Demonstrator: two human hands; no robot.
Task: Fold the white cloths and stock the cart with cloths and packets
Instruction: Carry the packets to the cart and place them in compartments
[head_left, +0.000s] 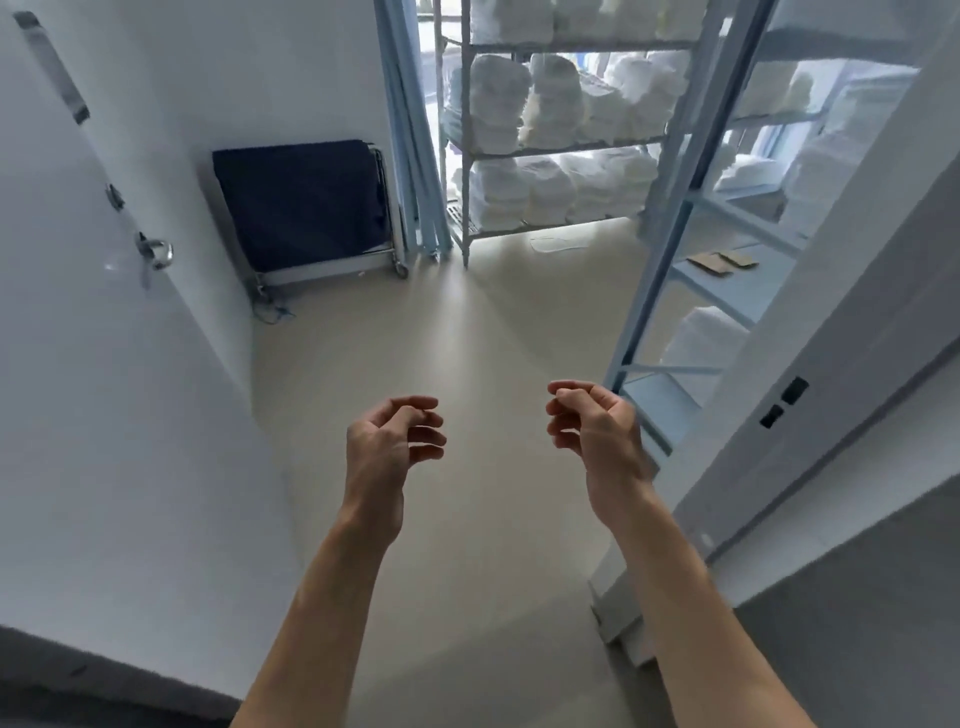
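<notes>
Overhead, both bare forearms reach forward over a smooth, pale beige floor (493, 322) with a dull sheen. The left hand (387, 439) and the right hand (592, 423) hang apart at the same height, fingers loosely curled, neither holding nor touching anything. The white cloths (545, 104) lie well ahead of the hands as soft, rounded, folded stacks on a wire rack (550, 148) at the far end of the room, packed side by side on at least three tiers; the top tier is cut off by the frame edge, and glare from behind washes out their edges. More white stacks sit on a pale blue metal shelf unit (670, 223) along the right side, seen through its slanted uprights and partly blurred. Flat brown packets (719, 261) rest on one of its lower shelves; their markings are too small to read. A wheeled cart (311, 208) with a chrome frame stands against the far left wall, draped in dark navy cloth that hides its contents. Beside it, pale blue poles (415, 156) lean upright. At left, a white door (78, 312) carries a metal handle (153, 252). At right, a white door frame (831, 389) with two dark plates partly blocks the shelf unit.
</notes>
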